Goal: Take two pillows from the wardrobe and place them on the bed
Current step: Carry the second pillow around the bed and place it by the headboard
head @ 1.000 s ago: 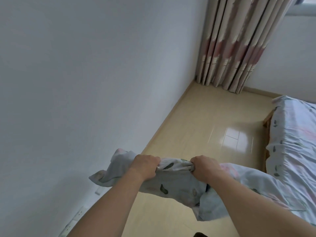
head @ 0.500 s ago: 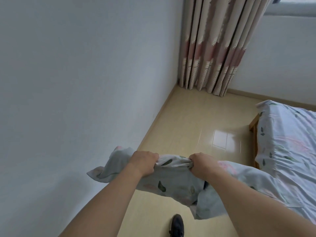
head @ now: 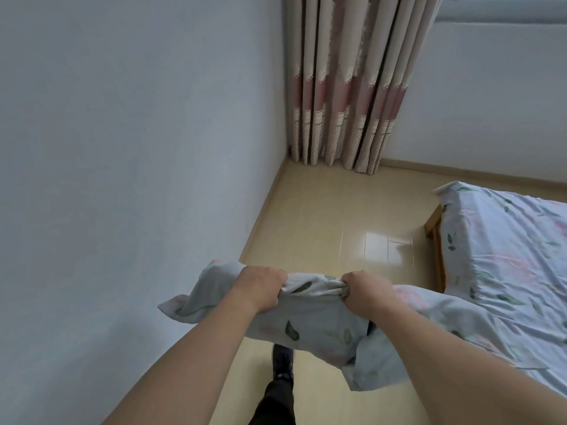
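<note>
I hold light blue pillows (head: 310, 328) with a leaf and pink flower print in front of me, above the floor. My left hand (head: 257, 286) grips the bunched top edge on the left; my right hand (head: 366, 289) grips it on the right. A second pillow section (head: 435, 326) hangs under my right forearm; where one pillow ends and the other begins is unclear. The bed (head: 506, 256), covered in a matching sheet, lies at the right. The wardrobe is out of view.
A plain white wall (head: 122, 179) runs along the left. Pink and beige curtains (head: 346, 87) hang in the far corner. Glossy beige floor (head: 331, 222) lies between wall and bed. My dark shoe and trouser leg (head: 280, 384) step forward below the pillows.
The view has swung left to right and lowered, so the curtains and bed shifted leftward and more bed shows. My foot has stepped forward into view. Both hands keep their grip.
</note>
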